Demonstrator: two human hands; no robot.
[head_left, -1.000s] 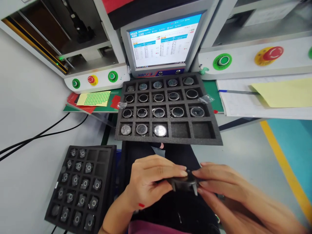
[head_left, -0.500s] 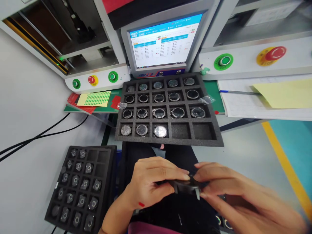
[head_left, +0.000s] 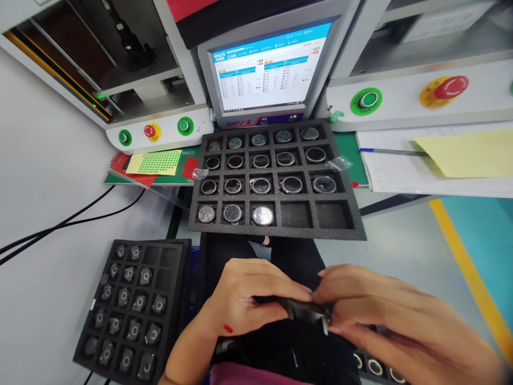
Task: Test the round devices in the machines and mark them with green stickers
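Observation:
Above my lap, a dark round watch case (head_left: pixel 308 310) is held edge-on between both hands, its lugs pointing down toward me. My left hand (head_left: pixel 256 294) pinches its left side between thumb and fingers. Closed on the right side of the case is my right hand (head_left: pixel 377 310), slightly blurred. Beyond them, a black foam tray (head_left: pixel 276 230) carries rows of round watch cases, such as a shiny-faced watch case (head_left: pixel 263 216) in the front row. Two front-row pockets at the right hold nothing.
Lower left, another foam tray (head_left: pixel 170 299) holds several film-wrapped watch cases. A monitor (head_left: pixel 272 69) stands behind the main tray, between machines with green buttons (head_left: pixel 368 99) and a red stop button (head_left: pixel 452 87). Papers (head_left: pixel 393 174) and a pen lie right. More round parts (head_left: pixel 375 367) sit lower right.
Both hands keep hold of the watch case, which has tilted slightly. The fingers of my right hand have shifted a little on it. The trays look the same.

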